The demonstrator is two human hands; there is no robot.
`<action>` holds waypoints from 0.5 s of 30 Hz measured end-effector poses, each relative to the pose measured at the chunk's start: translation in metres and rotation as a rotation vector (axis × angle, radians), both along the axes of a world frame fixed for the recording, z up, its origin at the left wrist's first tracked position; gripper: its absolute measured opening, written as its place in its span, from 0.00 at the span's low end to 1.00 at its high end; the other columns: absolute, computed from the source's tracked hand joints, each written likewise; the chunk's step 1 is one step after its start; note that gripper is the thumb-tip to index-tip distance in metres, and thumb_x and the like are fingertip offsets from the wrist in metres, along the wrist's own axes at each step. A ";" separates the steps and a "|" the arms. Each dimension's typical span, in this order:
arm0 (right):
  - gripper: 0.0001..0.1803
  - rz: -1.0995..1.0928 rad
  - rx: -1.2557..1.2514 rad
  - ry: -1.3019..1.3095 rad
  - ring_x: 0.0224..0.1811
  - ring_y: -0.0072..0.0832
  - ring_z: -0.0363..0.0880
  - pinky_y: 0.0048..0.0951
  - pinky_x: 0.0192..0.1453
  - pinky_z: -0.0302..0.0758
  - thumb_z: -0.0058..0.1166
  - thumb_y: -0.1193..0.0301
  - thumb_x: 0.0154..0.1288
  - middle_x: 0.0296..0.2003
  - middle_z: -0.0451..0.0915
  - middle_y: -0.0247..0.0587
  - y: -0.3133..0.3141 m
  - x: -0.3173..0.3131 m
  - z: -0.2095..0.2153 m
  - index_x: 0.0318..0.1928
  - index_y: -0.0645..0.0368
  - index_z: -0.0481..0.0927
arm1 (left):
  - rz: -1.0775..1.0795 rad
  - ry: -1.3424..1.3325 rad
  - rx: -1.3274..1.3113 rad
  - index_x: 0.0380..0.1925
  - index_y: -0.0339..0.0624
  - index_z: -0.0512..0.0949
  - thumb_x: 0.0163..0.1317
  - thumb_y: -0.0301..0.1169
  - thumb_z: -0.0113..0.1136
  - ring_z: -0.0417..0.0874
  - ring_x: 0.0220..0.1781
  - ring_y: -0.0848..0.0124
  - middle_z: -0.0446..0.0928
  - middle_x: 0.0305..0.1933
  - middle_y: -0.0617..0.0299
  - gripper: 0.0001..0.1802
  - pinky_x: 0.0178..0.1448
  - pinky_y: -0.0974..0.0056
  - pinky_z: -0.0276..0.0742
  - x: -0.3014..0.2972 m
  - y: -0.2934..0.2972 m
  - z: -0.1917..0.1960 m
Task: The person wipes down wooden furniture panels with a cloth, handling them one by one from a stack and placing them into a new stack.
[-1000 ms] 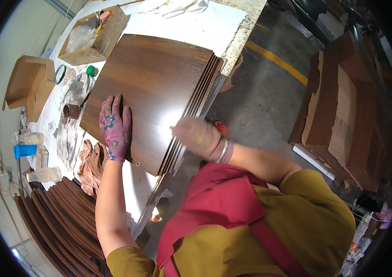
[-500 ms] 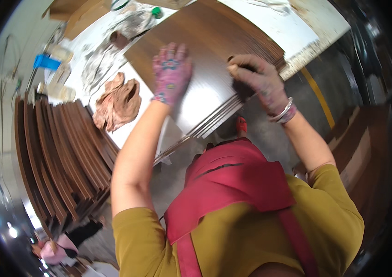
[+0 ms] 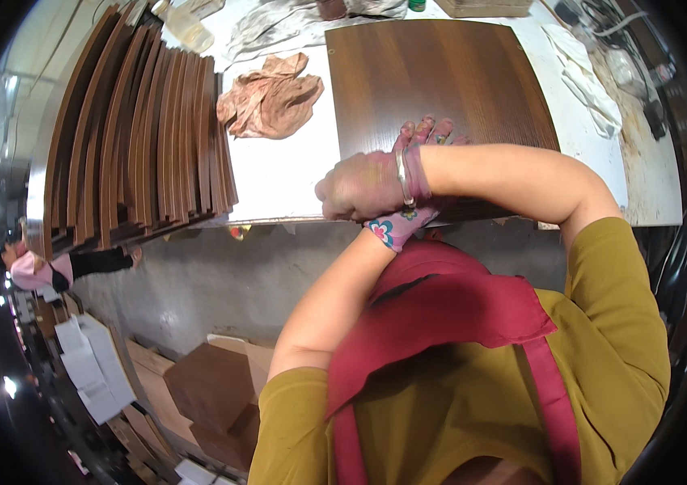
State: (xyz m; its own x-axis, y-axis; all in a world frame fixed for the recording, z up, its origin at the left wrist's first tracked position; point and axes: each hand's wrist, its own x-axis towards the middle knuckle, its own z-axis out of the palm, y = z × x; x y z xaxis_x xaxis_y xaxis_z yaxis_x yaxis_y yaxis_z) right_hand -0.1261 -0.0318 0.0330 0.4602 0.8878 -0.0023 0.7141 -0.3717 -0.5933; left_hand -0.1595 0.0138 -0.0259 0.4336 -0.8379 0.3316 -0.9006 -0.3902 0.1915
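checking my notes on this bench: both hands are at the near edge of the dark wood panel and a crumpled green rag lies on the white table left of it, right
Not quite: the crumpled rag is pinkish brown, not green, as the head view shows. The rest holds: the left hand and the right hand are together at the near edge of the dark wood panel, and the rag lies on the white table left of it.

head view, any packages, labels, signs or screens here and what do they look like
Clear plastic bottle: lying on the white table's far left edge, pale, label too blurred to tell.
Cardboard box: top edge, beyond the dark wood panel, brown, flat.
No signs or screens show.
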 end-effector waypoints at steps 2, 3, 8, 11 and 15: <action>0.06 0.019 0.060 -0.190 0.37 0.49 0.79 0.47 0.41 0.75 0.54 0.71 0.55 0.32 0.77 0.50 -0.004 0.020 -0.006 0.32 0.60 0.78 | 0.045 0.026 -0.007 0.67 0.56 0.66 0.61 0.54 0.53 0.64 0.71 0.46 0.61 0.73 0.50 0.36 0.71 0.44 0.60 -0.003 -0.005 -0.039; 0.07 -0.011 0.090 -0.264 0.37 0.49 0.79 0.46 0.41 0.75 0.54 0.70 0.56 0.32 0.77 0.50 -0.011 0.033 -0.013 0.32 0.60 0.78 | 0.080 0.223 0.047 0.67 0.57 0.66 0.62 0.51 0.52 0.66 0.69 0.45 0.61 0.73 0.49 0.33 0.69 0.42 0.64 -0.008 -0.004 -0.022; 0.10 -0.010 -0.009 0.024 0.41 0.51 0.80 0.45 0.46 0.76 0.52 0.68 0.60 0.34 0.80 0.55 0.004 0.019 0.013 0.35 0.63 0.79 | 0.114 -0.255 0.310 0.68 0.51 0.64 0.67 0.42 0.49 0.68 0.67 0.41 0.63 0.69 0.40 0.29 0.69 0.42 0.66 -0.008 0.005 0.001; 0.15 -0.002 0.016 0.018 0.38 0.53 0.79 0.47 0.43 0.74 0.49 0.63 0.67 0.31 0.79 0.57 -0.002 0.027 -0.002 0.34 0.65 0.76 | 0.099 -0.658 0.561 0.68 0.47 0.65 0.66 0.45 0.51 0.73 0.64 0.44 0.67 0.66 0.37 0.32 0.66 0.45 0.71 -0.002 0.002 0.020; 0.13 -0.129 0.050 -0.120 0.38 0.52 0.79 0.47 0.42 0.75 0.51 0.64 0.67 0.32 0.78 0.55 -0.030 0.080 -0.010 0.35 0.63 0.76 | 0.084 0.280 0.137 0.66 0.50 0.69 0.63 0.53 0.53 0.72 0.66 0.56 0.74 0.62 0.51 0.34 0.71 0.50 0.64 0.002 -0.003 0.034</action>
